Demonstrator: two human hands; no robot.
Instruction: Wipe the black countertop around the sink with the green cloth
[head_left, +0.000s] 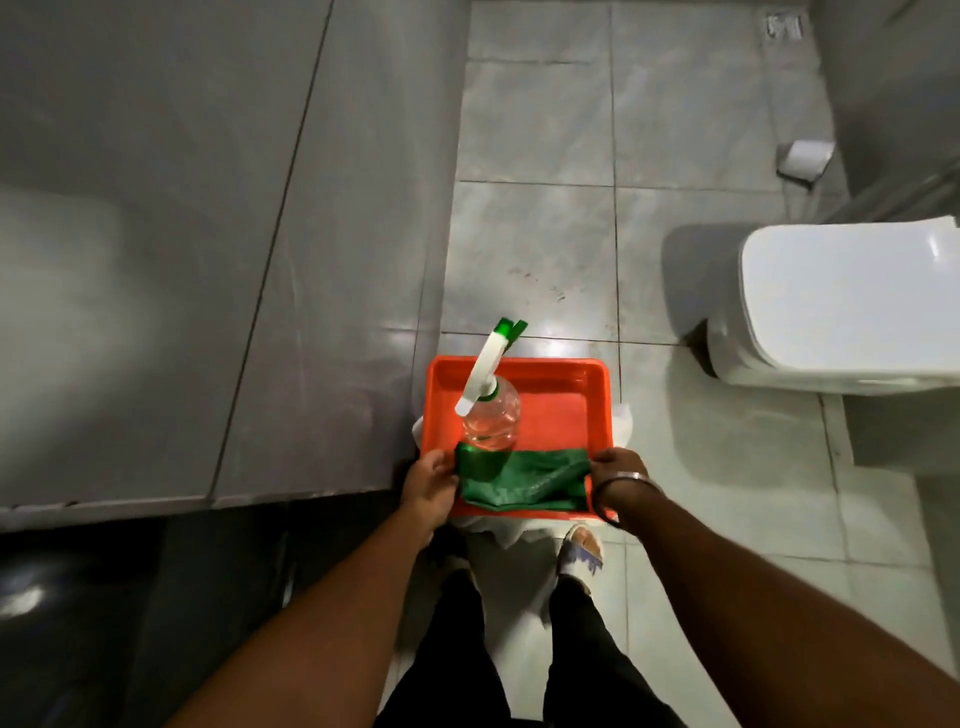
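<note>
At the far left, low in the view, a dark glossy slab (78, 587) shows beneath the grey wall; it may be the edge of the black surface to be wiped, though too little of it shows to be sure, and no sink is in sight; the wiping, I judge, has not begun.

The left hand (428, 486) holds the near left corner of the orange tray (597, 387), its grip closed over the rim with the thumb lying inside on the tray floor, just touching the left end of the green cloth (524, 480); holding at a corner rather than mid-side probably keeps the tray level.

A spray bottle (491, 415) of clear liquid stands upright toward the left side of the tray, nozzle pointing away from the person; its base presses on the cloth's far left part, which likely stops both from sliding.

The cloth lies folded flat along the tray's near edge, between the two hands, easy to pick out once the tray is set down.

The right hand (618, 475), a bangle on its wrist, grips the near right corner in the same way, fingers curled under the rim and hidden; with both hands taken up, neither can lift the cloth yet.

Below, the person's feet stand on the tiled floor (701, 467); a white toilet (841, 312) stands at the right.
</note>
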